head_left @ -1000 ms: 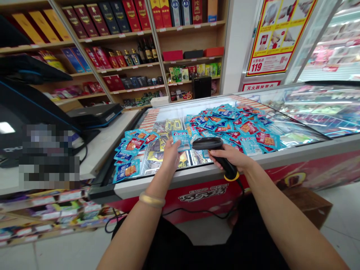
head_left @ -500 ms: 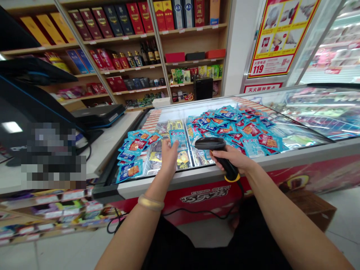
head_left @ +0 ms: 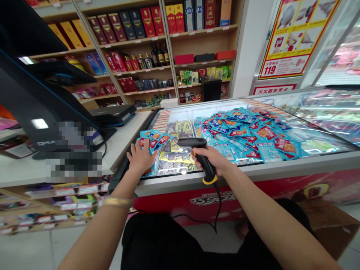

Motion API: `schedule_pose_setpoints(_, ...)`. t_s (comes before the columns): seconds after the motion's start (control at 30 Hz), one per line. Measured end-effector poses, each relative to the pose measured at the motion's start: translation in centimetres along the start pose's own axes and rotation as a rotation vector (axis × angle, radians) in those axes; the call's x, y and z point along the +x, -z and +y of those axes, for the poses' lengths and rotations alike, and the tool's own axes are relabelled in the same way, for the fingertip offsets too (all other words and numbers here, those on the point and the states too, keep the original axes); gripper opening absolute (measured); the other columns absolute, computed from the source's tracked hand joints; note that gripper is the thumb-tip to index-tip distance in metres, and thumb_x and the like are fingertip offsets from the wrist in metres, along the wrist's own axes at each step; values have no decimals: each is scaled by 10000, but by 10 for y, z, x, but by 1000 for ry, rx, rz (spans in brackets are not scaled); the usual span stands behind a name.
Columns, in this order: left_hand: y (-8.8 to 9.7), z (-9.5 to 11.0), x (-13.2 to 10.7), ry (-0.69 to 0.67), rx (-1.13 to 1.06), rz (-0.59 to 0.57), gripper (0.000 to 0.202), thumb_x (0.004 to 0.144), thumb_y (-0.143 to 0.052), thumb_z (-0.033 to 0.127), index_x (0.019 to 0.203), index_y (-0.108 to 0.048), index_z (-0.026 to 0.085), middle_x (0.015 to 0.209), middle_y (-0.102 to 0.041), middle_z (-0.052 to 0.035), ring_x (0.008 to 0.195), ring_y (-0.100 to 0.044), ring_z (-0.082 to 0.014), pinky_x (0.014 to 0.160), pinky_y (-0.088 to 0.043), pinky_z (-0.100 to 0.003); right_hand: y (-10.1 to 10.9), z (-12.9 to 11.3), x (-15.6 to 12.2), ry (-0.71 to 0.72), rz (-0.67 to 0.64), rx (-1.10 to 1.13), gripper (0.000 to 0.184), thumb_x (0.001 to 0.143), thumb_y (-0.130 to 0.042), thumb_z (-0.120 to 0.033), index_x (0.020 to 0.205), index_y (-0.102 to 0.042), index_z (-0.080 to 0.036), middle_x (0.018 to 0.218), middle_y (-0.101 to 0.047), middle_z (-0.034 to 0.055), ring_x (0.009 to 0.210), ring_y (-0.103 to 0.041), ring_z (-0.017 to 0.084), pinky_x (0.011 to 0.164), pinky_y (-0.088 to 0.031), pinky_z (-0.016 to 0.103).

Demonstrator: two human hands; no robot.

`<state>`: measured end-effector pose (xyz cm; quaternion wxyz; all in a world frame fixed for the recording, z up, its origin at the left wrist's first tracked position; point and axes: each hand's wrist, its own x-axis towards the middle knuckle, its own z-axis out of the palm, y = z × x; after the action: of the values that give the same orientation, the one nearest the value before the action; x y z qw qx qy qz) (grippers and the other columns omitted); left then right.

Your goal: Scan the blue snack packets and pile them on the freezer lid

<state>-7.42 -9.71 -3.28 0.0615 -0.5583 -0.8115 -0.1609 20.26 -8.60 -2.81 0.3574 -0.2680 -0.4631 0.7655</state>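
Note:
My left hand (head_left: 140, 158) lies flat with fingers spread on the small pile of blue snack packets (head_left: 154, 137) at the left end of the glass-topped freezer (head_left: 281, 165). My right hand (head_left: 216, 159) grips a black barcode scanner (head_left: 192, 143) by its handle, head pointing left over the glass between the two piles. A large heap of the same blue and red packets (head_left: 244, 131) covers the glass to the right of the scanner. A bangle sits on my left wrist.
A white counter (head_left: 123, 140) with a black till screen (head_left: 42, 105) stands to the left. Shelves of boxed goods and bottles (head_left: 157, 56) line the back wall. The scanner cable hangs down the freezer front. A cardboard box (head_left: 334, 221) sits on the floor at right.
My left hand has moved left with the blue packet it held up beside the scanner, and now lies flat on the small pile. The view has shifted left; the scanner stays in my right hand.

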Motion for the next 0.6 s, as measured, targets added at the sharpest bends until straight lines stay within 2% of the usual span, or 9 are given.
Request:
schedule_pose_setpoints(0.13, -11, -5, 0, -22, 34, -9, 676, 931, -409, 469, 1546, -317, 202, 1630, -223, -222, 1494, -194, -452, 1140, -216, -687, -12, 9, 10, -60, 26, 63, 274, 705, -779, -373, 760, -629, -150, 596, -576, -15, 445, -496, 75, 394, -429, 191)
schedule_pose_setpoints(0.3, -10, -3, 9, -69, 53, -31, 651, 948, -372, 440, 1550, -315, 200, 1633, -231, -205, 1500, -202, -425, 1157, -227, -651, -15, 13, 14, -92, 42, 89, 237, 749, -755, -349, 758, -630, -147, 594, -581, -11, 446, -502, 75, 393, -432, 184)
schedule_pose_setpoints(0.6, -15, 5, 41, -86, 49, -81, 649, 951, -330, 421, 1559, -291, 195, 1636, -220, -202, 1503, -186, -431, 1155, -211, -653, -17, 12, 10, -94, 63, 98, 231, 760, -748, -344, 768, -620, -152, 604, -587, -11, 448, -498, 74, 401, -432, 186)
